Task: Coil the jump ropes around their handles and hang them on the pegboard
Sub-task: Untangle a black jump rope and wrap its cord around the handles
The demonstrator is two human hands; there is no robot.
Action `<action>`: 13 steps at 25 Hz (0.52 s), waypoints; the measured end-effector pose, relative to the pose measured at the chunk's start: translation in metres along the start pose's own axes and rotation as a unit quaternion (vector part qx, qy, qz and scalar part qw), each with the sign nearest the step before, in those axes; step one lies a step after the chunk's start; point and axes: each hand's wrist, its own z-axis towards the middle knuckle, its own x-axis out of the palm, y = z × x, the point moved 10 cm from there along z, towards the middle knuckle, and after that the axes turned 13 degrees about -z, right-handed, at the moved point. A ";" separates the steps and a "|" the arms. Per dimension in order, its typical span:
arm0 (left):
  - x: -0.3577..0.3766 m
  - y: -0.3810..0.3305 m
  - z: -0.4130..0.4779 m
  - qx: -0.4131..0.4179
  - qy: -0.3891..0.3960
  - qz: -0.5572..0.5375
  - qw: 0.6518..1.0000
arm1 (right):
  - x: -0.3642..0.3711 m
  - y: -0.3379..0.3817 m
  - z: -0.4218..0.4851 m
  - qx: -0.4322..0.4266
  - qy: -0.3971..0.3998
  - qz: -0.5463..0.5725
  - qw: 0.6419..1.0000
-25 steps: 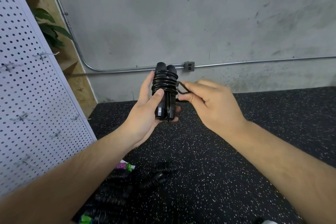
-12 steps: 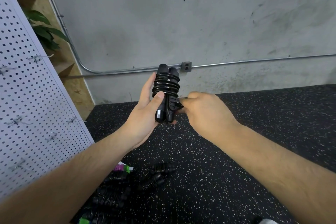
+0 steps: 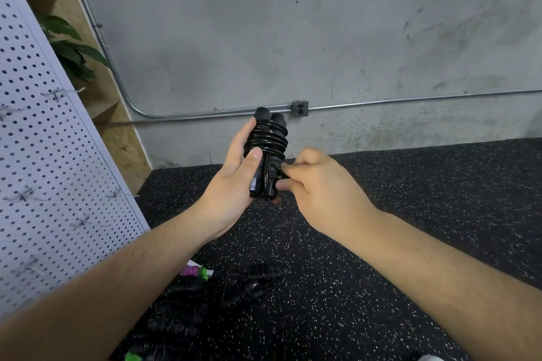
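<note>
A black jump rope (image 3: 268,138) stands upright at chest height, its two handles side by side and its cord wound in several loops round their upper half. My left hand (image 3: 231,182) grips the handles from the left, thumb across the front. My right hand (image 3: 316,184) pinches the loose end of the cord against the lower right of the bundle. The white pegboard (image 3: 44,184) leans at the left, carrying several bare wire hooks (image 3: 22,196).
Several other coiled black jump ropes (image 3: 243,290) lie on the speckled black floor mat (image 3: 381,316) below my forearms, one with a purple and green handle (image 3: 195,271). A grey concrete wall with a metal conduit (image 3: 410,101) stands behind. A plant (image 3: 73,50) sits by the wooden shelf.
My right hand has drawn the cord's loose loop down and in against the lower part of the bundle. My left hand keeps the same hold on the handles.
</note>
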 end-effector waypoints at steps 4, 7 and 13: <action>-0.006 0.006 0.001 -0.015 -0.009 0.021 1.000 | 0.001 0.010 -0.007 -0.004 -0.019 -0.070 0.997; -0.005 0.008 0.000 -0.020 -0.002 0.039 0.999 | 0.003 0.002 -0.009 0.046 -0.034 -0.017 0.998; 0.003 0.006 -0.003 -0.037 0.014 -0.037 0.999 | 0.004 -0.017 -0.010 0.114 -0.042 0.108 0.987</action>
